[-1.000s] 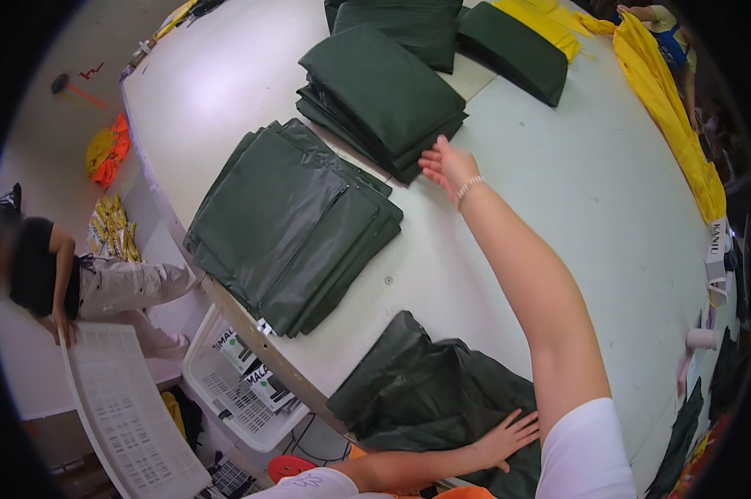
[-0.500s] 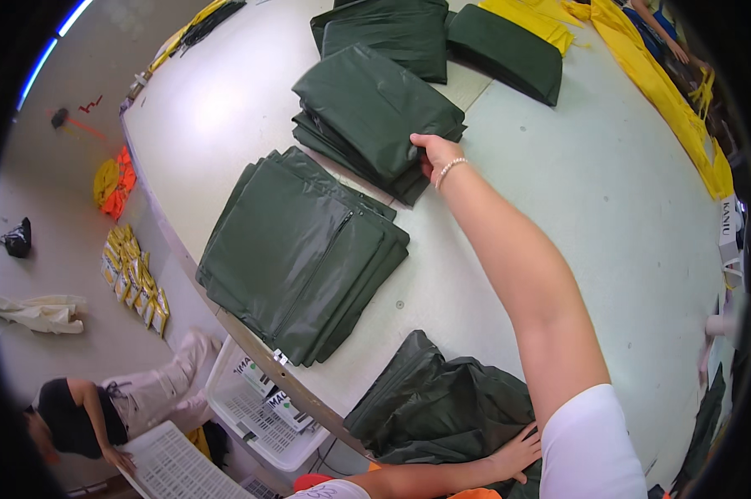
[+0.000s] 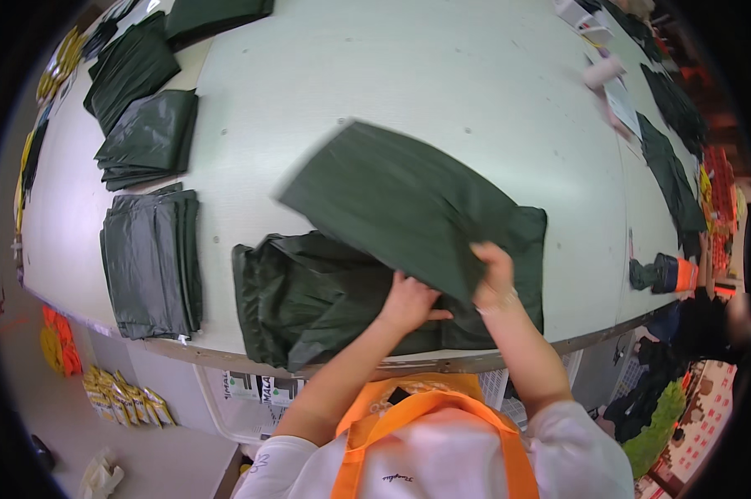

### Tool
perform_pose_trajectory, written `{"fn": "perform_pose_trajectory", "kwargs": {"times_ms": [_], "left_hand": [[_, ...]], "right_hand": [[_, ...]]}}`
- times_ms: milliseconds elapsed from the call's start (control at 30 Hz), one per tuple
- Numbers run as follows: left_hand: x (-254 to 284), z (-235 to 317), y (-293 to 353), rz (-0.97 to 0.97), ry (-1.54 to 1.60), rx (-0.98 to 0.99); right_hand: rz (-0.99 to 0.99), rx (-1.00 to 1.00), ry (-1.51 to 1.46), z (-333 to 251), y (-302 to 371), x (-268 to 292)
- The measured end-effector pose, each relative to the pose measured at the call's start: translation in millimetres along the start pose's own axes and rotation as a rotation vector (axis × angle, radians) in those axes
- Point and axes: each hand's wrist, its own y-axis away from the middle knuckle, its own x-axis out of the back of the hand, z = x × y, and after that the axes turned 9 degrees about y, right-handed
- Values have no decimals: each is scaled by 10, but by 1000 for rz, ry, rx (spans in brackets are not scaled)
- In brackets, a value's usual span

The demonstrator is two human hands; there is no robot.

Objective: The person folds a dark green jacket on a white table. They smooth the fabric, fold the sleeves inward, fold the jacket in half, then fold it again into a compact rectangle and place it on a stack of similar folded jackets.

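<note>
My right hand (image 3: 496, 277) is closed on the near edge of a folded dark green waterproof garment (image 3: 392, 200). The piece is held tilted above the table, its far left corner smeared by motion. Beneath it lies another dark green garment (image 3: 300, 287), crumpled at the left and flatter at the right, along the table's near edge. My left hand (image 3: 408, 303) rests on this lower garment with the thumb stretched out, close to the raised piece's lower edge. Part of the lower garment is hidden by the raised one.
Left on the white table (image 3: 309, 83) stand a neat stack of folded green garments (image 3: 151, 266) and, farther back, another folded pile (image 3: 151, 137). A pink-white roll (image 3: 602, 72) lies at the far right. Under the near edge sits a white plastic basket (image 3: 225, 407).
The view has swung right. My right hand has come back from the far folded pile with a garment, now above the crumpled one. My left hand stays on the crumpled garment.
</note>
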Motion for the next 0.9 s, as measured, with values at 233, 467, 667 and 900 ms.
{"fn": "perform_pose_trajectory", "kwargs": {"times_ms": [233,467,667,900], "left_hand": [[19,31,-31,-67,146,104],[628,468,92,-146,-735,75],[1501,136,556,537,-919,377],[1292,-401,929,531,-867,530]], "right_hand": [[421,-90,714,-1095,1456,1308],[429,-123,1093,-1102,1178,1171],[422,-10,1388,-1127,1165,1221],[340,797,2358,-758,1098,820]]}}
